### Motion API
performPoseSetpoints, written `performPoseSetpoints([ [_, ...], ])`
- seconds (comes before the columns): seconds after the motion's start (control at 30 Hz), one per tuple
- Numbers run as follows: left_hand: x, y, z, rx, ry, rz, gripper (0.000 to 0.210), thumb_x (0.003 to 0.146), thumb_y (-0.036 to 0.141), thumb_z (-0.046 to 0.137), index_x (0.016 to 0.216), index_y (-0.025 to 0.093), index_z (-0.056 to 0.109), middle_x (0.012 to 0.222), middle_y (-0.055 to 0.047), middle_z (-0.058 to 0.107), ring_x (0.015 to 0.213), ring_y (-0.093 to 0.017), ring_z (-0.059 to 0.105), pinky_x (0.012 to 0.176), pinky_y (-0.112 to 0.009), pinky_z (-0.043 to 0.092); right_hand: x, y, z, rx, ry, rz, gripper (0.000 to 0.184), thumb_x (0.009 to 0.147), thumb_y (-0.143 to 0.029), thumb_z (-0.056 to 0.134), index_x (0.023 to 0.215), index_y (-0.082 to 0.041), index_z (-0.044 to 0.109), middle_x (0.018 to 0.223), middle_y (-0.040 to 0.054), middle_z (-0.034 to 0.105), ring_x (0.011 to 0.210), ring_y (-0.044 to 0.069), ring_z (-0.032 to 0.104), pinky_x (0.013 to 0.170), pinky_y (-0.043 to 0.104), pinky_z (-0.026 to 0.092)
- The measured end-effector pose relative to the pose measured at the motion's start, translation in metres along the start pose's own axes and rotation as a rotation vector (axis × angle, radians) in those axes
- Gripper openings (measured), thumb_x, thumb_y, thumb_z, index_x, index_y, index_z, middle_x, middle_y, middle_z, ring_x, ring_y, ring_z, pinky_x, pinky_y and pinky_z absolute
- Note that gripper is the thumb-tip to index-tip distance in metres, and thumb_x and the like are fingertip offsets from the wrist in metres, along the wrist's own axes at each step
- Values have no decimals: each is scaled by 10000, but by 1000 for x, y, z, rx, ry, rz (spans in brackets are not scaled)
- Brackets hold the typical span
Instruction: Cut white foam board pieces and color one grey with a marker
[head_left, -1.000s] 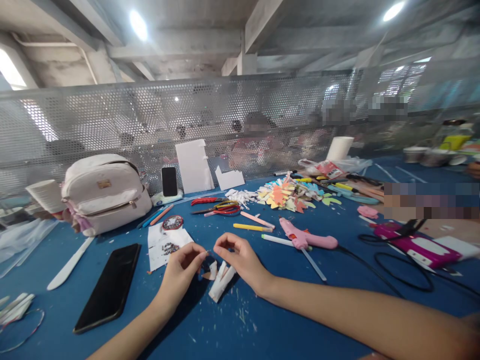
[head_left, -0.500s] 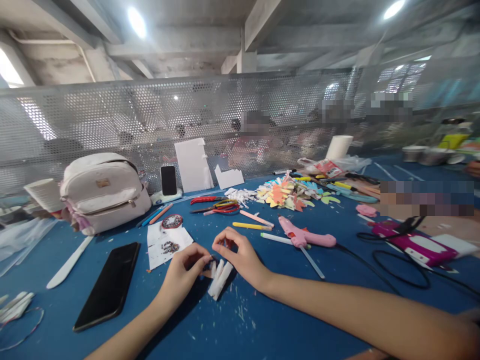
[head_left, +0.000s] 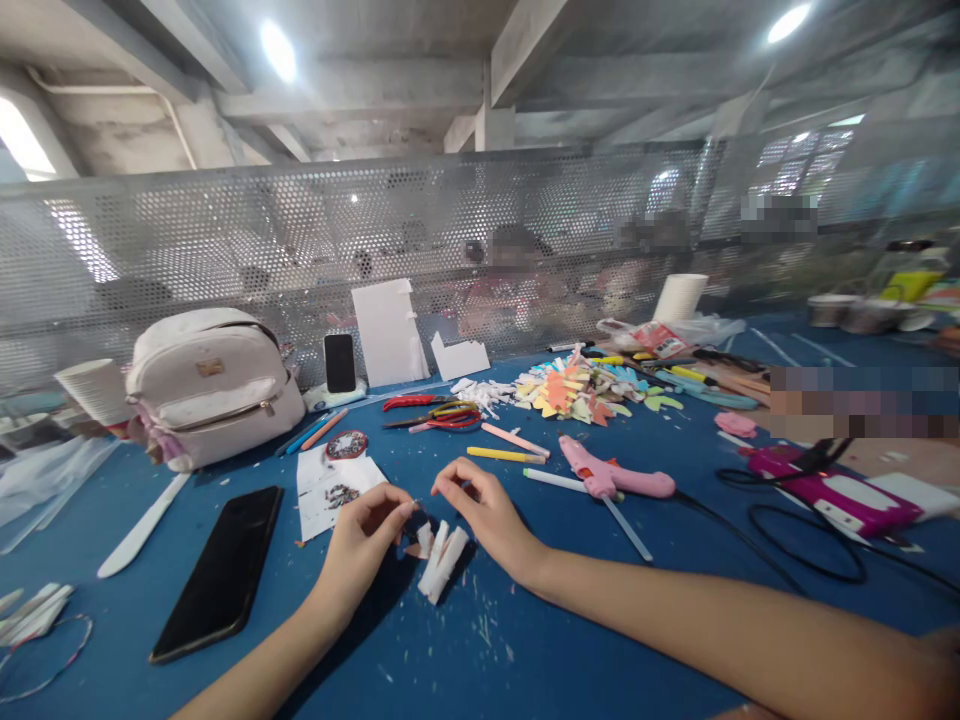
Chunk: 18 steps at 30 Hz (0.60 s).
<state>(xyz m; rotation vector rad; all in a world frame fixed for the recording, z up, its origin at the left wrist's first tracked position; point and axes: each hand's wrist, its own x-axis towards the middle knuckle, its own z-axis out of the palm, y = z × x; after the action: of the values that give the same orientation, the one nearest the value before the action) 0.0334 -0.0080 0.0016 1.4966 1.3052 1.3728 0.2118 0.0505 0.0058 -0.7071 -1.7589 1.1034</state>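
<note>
My left hand point(head_left: 367, 535) is closed, with thumb and forefinger pinched on something small and dark that I cannot make out. Across a narrow gap, my right hand point(head_left: 491, 520) has its thumb and fingertips drawn together; whatever they hold, if anything, is too small to see. Between and just below the hands lies a small bundle of white rolled pieces point(head_left: 442, 568), with a brownish scrap at its left. Behind my left hand is a white paper point(head_left: 311, 500) bearing a heap of dark bits point(head_left: 341, 496) and a round red-rimmed dish point(head_left: 346, 445).
A pink glue gun point(head_left: 611, 474) with a cord lies to the right. Scissors point(head_left: 431, 415), markers point(head_left: 502, 455) and a pile of coloured paper cutouts point(head_left: 574, 390) are farther back. On the left are a black phone point(head_left: 217, 575), a white knife-shaped strip point(head_left: 142, 527) and a backpack point(head_left: 210, 390).
My left fingertips have shifted slightly left, away from the white bundle. My right fingertips have moved slightly right and down, and the gap between thumb and forefinger looks narrower.
</note>
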Motion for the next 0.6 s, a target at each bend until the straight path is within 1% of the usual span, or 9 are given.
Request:
performPoseSetpoints([
  [0.07,0,1,0,0,5,-4,353,815,483,689,781,132,683,669,-1,599,552,-106,493,547,-213,395,0,0,0,4,12,-5,308,966,-387,503,741,-201,600,794,9,552,802,185,548,716,293,379],
  [0.1,0,1,0,1,9,-5,352,814,483,691,778,133,683,668,-1,599,551,-105,493,547,-213,395,0,0,0,7,16,-6,310,969,-388,498,741,-202,597,797,10,551,807,186,549,715,293,379],
  [0.13,0,2,0,1,11,-6,352,812,484,692,775,134,683,664,0,599,548,-105,491,545,-212,394,0,1,0,10,20,-6,285,963,-380,509,759,-203,600,809,11,554,814,187,550,715,292,381],
  [0.23,-1,3,0,1,17,-5,356,805,492,697,762,139,679,644,5,593,537,-103,485,535,-209,389,-1,2,1,23,34,-1,132,914,-324,572,864,-208,607,892,17,580,870,191,565,738,284,401],
  [0.3,-1,4,0,1,17,-5,357,803,495,699,759,142,679,639,7,591,533,-101,484,535,-207,389,-1,2,1,33,40,2,97,894,-304,591,917,-211,604,939,22,595,910,194,575,761,283,414],
  [0.37,-1,4,0,1,18,-7,355,803,495,702,765,143,680,647,7,594,534,-99,487,538,-206,392,-1,1,1,41,29,4,131,929,-327,550,915,-212,610,939,26,611,926,196,586,785,287,422],
  [0.43,-1,4,1,2,20,-8,356,803,497,704,768,143,680,659,4,599,540,-100,493,542,-206,395,-1,0,1,45,4,6,230,977,-360,481,874,-208,618,899,26,622,910,195,596,799,292,428],
  [0.5,-1,4,1,3,19,-6,359,802,500,704,770,143,683,665,2,601,544,-102,495,542,-207,396,-1,-1,0,42,-24,7,283,993,-371,456,836,-204,622,865,24,624,890,194,600,804,297,431],
  [0.6,-1,5,1,6,15,0,365,800,505,709,767,142,687,657,5,593,546,-104,489,544,-209,396,-2,-3,1,19,-68,11,226,966,-353,514,861,-200,644,881,23,629,895,199,596,783,299,422],
])
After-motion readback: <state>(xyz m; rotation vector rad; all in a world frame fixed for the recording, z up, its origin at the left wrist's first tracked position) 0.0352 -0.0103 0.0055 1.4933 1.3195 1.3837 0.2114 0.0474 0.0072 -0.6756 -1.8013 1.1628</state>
